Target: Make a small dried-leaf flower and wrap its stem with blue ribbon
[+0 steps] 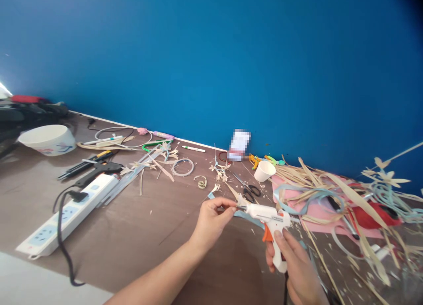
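Observation:
My right hand (294, 256) is wrapped around the handle of a white hot glue gun (264, 212) with an orange trigger. The gun's nozzle points left, toward my left hand (213, 221). Thumb and fingertips of that hand are pinched together right at the nozzle tip. Whatever they hold is too small to make out; a pale strip of dried leaf (238, 199) shows just behind them. A light blue ribbon (247, 216) lies on the table under the nozzle. Black-handled scissors (251, 191) rest just beyond the gun.
A power strip (71, 212), a black glue gun (99, 170) and a white bowl (49, 140) occupy the left. A paper cup (264, 170) and a phone (239, 144) stand near the blue wall. Straw strips and ribbons cover pink paper (280, 190) at right.

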The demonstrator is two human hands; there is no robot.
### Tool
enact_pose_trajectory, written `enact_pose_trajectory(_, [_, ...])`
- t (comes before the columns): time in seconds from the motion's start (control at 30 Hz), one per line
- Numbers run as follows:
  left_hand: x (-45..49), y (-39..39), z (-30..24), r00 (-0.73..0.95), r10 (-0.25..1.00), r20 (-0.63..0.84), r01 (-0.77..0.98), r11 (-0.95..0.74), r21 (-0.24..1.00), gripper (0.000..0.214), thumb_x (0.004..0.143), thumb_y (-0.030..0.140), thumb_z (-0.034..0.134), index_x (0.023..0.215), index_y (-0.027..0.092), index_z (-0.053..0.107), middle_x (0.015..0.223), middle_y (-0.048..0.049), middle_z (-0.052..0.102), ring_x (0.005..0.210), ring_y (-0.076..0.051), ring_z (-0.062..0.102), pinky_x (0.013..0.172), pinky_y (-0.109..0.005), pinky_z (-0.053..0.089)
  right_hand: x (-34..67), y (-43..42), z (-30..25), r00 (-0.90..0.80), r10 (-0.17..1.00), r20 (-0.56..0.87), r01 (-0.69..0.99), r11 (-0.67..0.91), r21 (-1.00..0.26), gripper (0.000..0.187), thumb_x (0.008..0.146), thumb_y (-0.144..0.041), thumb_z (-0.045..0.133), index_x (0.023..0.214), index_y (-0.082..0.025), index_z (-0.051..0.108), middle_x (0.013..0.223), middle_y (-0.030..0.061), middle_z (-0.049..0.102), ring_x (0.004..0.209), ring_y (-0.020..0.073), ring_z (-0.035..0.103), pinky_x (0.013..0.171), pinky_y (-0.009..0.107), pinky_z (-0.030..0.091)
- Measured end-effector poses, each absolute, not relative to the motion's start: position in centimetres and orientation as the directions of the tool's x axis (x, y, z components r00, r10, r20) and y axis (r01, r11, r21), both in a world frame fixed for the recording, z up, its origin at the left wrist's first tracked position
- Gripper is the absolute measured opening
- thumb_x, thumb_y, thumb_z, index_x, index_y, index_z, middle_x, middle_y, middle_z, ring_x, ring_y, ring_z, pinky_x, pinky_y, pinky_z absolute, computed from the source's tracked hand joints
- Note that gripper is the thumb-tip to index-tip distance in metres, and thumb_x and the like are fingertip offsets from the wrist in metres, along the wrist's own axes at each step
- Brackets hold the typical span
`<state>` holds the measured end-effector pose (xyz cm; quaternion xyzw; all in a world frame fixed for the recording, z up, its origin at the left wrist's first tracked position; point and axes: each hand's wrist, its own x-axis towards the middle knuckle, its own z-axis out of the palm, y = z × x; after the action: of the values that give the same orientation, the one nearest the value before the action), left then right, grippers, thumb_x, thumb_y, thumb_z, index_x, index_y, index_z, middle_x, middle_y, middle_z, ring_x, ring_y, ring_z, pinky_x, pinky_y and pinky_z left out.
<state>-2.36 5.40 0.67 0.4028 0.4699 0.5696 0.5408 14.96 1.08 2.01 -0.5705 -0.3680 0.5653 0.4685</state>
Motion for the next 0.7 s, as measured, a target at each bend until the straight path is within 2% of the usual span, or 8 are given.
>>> enact_pose_trajectory(0.13, [-2.4,5.31,0.98,-0.099,0.995,-0.014,-0.211,-0.007,0.977,0.008,0.064,0.019,0.063,0.068,0.014,0.068,0.062,-0.0021,0.063,0.05,-0.008,0.047,0.047,-0.018,0.035,15.2,1.13,1.97,0.035,0.943,-0.331,-0.132,-0.324,-0.937,0.034,0.069,-0.05,0.06,0.071,-0.017,0.053,0.048,-0.0039,0.048,0.04,0.0096,0.043,0.035,0.02,0.036])
enact_pose_trajectory(0.53, [-2.56,5.13,1.2,-0.146,0.983,0.11,-0.104,-0.126,0.987,0.009,0.067,0.02,0.061,0.068,0.017,0.07,0.068,-0.0044,0.066,0.063,-0.013,0.057,0.056,-0.02,0.041,15.27,1.19,2.08,0.029,0.935,-0.353,-0.182,-0.343,-0.922,0.034,0.069,-0.049,0.06,0.075,-0.016,0.056,0.048,-0.0043,0.046,0.039,0.0097,0.043,0.034,0.02,0.034])
enact_pose_trajectory(0.63, [-2.61,5.18,1.32,-0.139,0.988,0.071,-0.126,-0.089,0.988,0.009,0.066,0.02,0.062,0.068,0.016,0.069,0.065,-0.0035,0.064,0.058,-0.012,0.054,0.054,-0.02,0.04,15.3,1.23,1.97,0.03,0.934,-0.355,-0.188,-0.343,-0.92,0.034,0.069,-0.049,0.06,0.072,-0.016,0.055,0.047,-0.0045,0.046,0.039,0.0093,0.042,0.034,0.02,0.034])
enact_pose_trajectory(0.7, [-2.6,5.29,1.41,-0.121,0.992,-0.031,-0.215,0.004,0.977,0.008,0.064,0.021,0.064,0.067,0.015,0.068,0.062,-0.0024,0.063,0.053,-0.01,0.051,0.051,-0.02,0.039,15.33,1.27,1.96,0.027,0.936,-0.351,-0.18,-0.34,-0.923,0.033,0.069,-0.049,0.061,0.07,-0.017,0.053,0.047,-0.0045,0.046,0.039,0.009,0.043,0.034,0.02,0.034])
